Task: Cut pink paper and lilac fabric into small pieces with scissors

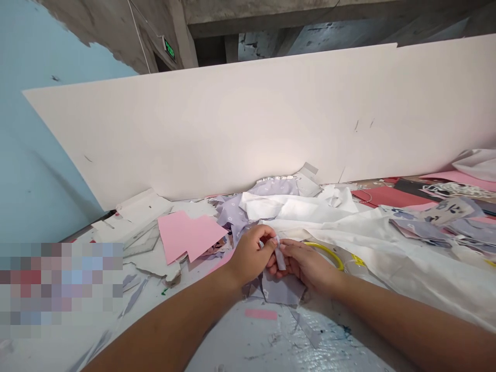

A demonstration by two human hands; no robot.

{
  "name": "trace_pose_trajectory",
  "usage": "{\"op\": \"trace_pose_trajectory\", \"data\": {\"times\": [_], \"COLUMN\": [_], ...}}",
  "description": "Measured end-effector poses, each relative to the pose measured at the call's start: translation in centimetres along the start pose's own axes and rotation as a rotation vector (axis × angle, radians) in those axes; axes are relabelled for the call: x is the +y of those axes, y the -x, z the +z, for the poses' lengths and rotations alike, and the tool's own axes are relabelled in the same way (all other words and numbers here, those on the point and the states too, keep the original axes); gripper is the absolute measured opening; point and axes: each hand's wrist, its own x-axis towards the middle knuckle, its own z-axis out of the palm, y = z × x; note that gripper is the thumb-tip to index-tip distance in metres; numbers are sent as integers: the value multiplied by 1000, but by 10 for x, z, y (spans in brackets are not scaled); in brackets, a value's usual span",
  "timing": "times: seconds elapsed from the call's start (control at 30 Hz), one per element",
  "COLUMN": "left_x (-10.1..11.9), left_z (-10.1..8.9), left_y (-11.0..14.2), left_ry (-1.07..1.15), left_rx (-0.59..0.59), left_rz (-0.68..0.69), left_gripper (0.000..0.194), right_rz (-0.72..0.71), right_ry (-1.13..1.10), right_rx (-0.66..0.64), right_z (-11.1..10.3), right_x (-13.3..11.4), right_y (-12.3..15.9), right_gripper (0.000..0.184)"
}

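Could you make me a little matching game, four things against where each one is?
1. Large pale board
2. Yellow curved piece
3. Short pink strip
4. Small pale grey strip

A. Flat on the table, nearer the viewer than the hands
B. At the fingertips of left hand and right hand
C. Upright behind the clutter
D. Just beside the right hand

Pairs: 1-C, 2-D, 3-A, 4-B

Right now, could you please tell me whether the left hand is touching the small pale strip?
Touching: the head view shows the left hand pinching the pale strip near its top.
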Motion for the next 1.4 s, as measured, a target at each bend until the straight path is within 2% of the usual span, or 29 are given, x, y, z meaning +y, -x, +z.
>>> {"op": "trace_pose_trajectory", "data": {"times": [0.13,0.3,0.57,0.7,0.87,0.93,1.13,1.3,1.4], "left_x": [-9,-8,-8,-8,-8,-9,-12,-7,-3], "left_z": [7,7,8,10,10,10,13,13,14], "left_y": [-1,-4,-3,-3,0,1,2,1,3], "left_ry": [246,510,562,465,-61,-162,-95,-141,-85], "left_rx": [-61,-90,-128,-102,165,199,163,160,173], "left_rz": [-43,-133,-150,-119,61,115,50,176,175], "left_gripper": [12,14,11,9,7,7,25,19,16], "right_rz": [98,176,175,154,113,83,-40,-152,-232], "right_ry": [-27,-49,-23,-8,23,39,100,194,378], "right_rx": [-48,-51,-50,-43,-18,14,141,212,289], "right_z": [-11,-18,-15,-14,-10,-7,0,1,4], "right_x": [-3,-6,-6,-6,-4,-2,7,12,11], "right_y": [-3,-5,-4,-4,-2,-1,-2,0,3], "right_gripper": [25,26,29,31,27,23,20,25,32]}}
